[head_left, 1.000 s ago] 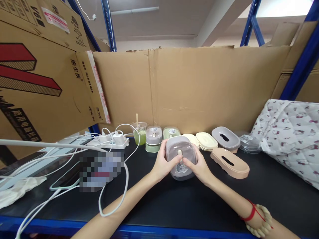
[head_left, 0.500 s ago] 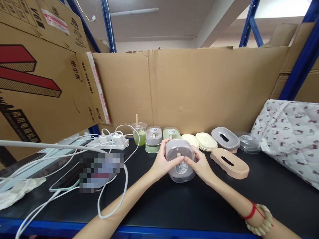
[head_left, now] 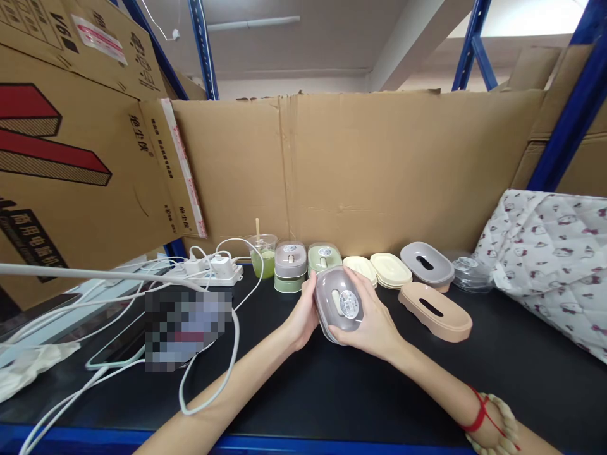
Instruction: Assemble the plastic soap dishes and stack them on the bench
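Note:
A grey box with a clear lid, a pale knob and a round label (head_left: 337,300) is held tilted above the black table (head_left: 303,392). My left hand (head_left: 303,316) supports its left side, with the fingers partly hidden behind it. On the right side, my right hand (head_left: 374,319) wraps round the box, thumb at the lower edge and fingers over the top. Behind it stand a grey box stacked on a green one (head_left: 291,259) and a green box with a clear lid (head_left: 325,256). Cream lids (head_left: 391,270) lie just to the right of these.
Oval grey (head_left: 427,263) and peach (head_left: 436,311) pieces with slots lie right, near clear lids (head_left: 472,272) and a patterned quilted bag (head_left: 559,265). Left are a green drink cup (head_left: 263,260), a power strip (head_left: 222,273), white cables and a phone (head_left: 118,341). Cardboard (head_left: 355,170) stands behind.
The grey box has turned and tilted. My right hand has shifted from a thumb on the lid to a wider grasp round the right side; my left thumb has left the lid.

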`<state>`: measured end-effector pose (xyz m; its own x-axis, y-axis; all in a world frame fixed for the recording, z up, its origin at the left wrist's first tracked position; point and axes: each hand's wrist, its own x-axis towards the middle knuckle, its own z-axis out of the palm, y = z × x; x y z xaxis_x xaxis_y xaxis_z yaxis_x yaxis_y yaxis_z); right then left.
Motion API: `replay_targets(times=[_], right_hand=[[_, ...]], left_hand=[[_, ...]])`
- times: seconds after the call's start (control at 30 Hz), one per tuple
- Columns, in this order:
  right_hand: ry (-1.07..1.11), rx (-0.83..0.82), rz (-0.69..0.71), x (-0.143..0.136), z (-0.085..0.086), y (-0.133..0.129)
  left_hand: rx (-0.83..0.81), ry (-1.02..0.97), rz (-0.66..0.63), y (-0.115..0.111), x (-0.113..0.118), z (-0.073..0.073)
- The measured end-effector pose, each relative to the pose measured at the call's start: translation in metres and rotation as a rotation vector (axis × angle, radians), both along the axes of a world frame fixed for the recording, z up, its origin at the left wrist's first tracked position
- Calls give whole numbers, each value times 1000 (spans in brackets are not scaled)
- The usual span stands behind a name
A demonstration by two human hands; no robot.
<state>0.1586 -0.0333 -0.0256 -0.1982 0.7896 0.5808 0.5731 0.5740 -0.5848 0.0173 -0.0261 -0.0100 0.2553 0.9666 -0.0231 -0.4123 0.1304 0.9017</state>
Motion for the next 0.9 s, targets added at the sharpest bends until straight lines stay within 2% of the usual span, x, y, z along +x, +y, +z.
replay_targets(times=[0.13, 0.3, 0.53, 0.6, 0.7, 0.8, 0.9], right_hand=[[-11, 40, -31, 1, -3, 1], [-17, 42, -13, 2, -2, 2], [-4, 40, 51, 5, 0, 2], [75, 5, 95, 6, -1, 3], [309, -79, 181, 6, -2, 7], [513, -142, 242, 6, 0, 10], [584, -163, 232, 6, 2, 10]], left_hand=[[-79, -88, -4, 1, 0, 3], [-42, -93, -15, -2, 1, 6], [93, -6, 102, -9, 1, 5], [195, 2, 129, -10, 1, 5], [378, 38, 145, -12, -1, 6], [471, 58, 75, -14, -3, 6], [505, 80, -36, -16, -5, 4]])
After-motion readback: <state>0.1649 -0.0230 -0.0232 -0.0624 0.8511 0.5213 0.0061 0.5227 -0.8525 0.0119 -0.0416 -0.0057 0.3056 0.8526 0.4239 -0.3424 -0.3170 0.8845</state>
